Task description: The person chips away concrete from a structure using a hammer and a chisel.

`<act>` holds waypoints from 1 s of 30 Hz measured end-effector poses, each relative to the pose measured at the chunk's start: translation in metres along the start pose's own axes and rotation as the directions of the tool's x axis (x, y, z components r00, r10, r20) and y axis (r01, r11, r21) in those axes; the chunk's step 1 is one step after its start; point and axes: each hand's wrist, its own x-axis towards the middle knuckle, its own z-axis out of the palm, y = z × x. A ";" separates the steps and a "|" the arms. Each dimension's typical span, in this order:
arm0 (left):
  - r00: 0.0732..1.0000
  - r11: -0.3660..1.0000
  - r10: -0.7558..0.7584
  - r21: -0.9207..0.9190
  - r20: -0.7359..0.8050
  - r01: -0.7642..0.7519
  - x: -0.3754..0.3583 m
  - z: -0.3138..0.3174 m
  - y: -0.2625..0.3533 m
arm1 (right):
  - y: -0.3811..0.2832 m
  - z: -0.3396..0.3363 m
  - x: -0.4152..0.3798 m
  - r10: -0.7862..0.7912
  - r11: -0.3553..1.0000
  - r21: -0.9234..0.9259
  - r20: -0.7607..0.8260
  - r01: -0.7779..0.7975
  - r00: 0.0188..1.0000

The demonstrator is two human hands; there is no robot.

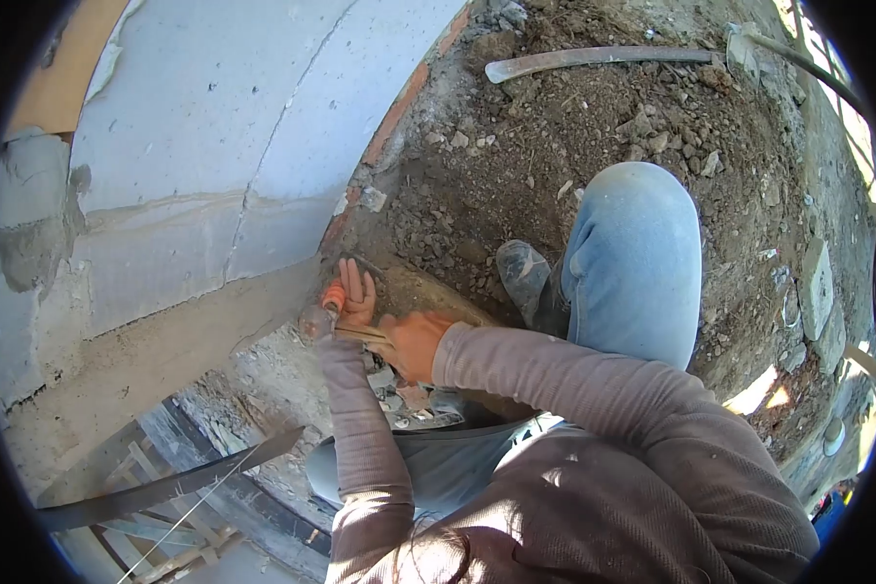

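Low by the wall's foot, my left hand point(356, 294) is around a tool with an orange ribbed grip point(333, 295); its fingers point up, and most of the tool is hidden. My right hand point(417, 343) is closed on a wooden handle point(362, 334) that crosses in front of my left wrist. A blurred greyish head point(314, 322) shows at the handle's far end, like a hammer's, close to the orange grip. Beside both hands are the wall base point(263, 310) and a soil-covered ledge point(438, 292).
A pale panelled wall point(214, 127) rises on the left. Loose soil and stones point(652, 127) cover the ground, with a long curved bar point(603, 60) across the top. My bent knee point(638, 253) is at right. A dark flat strip point(185, 482) lies lower left above timber pieces point(156, 535).
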 end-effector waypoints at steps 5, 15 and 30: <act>0.995 1.000 0.013 0.015 -0.096 -0.012 0.005 0.002 0.003 | -0.030 -0.022 -0.039 -0.242 0.969 -0.057 -0.002 0.241 0.970; 0.953 0.966 -0.255 0.074 0.161 0.246 0.004 -0.026 0.019 | -0.009 -0.005 -0.045 0.111 0.994 0.002 0.105 -0.111 0.988; 0.992 0.957 0.045 0.291 -0.117 -0.009 0.017 -0.011 -0.034 | -0.032 -0.010 -0.041 0.028 0.990 0.138 0.004 -0.028 1.000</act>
